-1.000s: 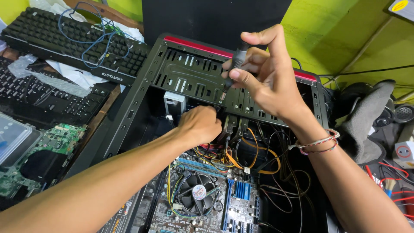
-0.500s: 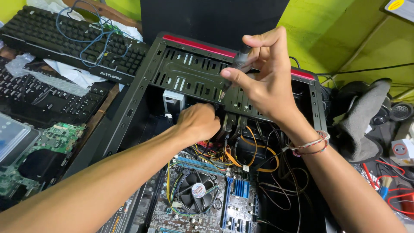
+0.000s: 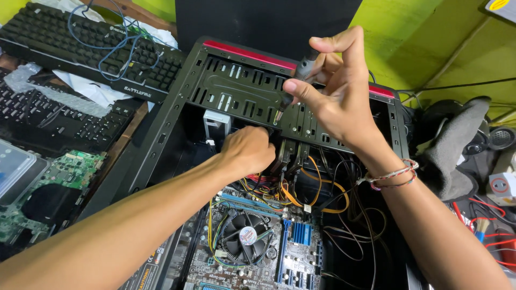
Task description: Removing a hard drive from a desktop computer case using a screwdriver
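Note:
An open black computer case (image 3: 161, 134) with a red front strip lies on its side. My right hand (image 3: 338, 96) holds a grey-handled screwdriver (image 3: 301, 75), its tip pressed against the perforated drive cage (image 3: 236, 96). My left hand (image 3: 248, 151) reaches inside the case under the cage, fingers curled around something hidden beneath the cage. Below lie the motherboard (image 3: 290, 247) with its round cooler fan (image 3: 246, 235) and a tangle of orange, yellow and black cables (image 3: 317, 198).
Two black keyboards (image 3: 80, 48) lie at the left, one with a blue cable on it. A green circuit board (image 3: 32, 198) sits at lower left. A grey cloth (image 3: 457, 150), red wires (image 3: 484, 231) and small parts lie at the right.
My right hand has shifted slightly and the screwdriver now points down onto the drive cage. My left hand stays under the cage in nearly the same place.

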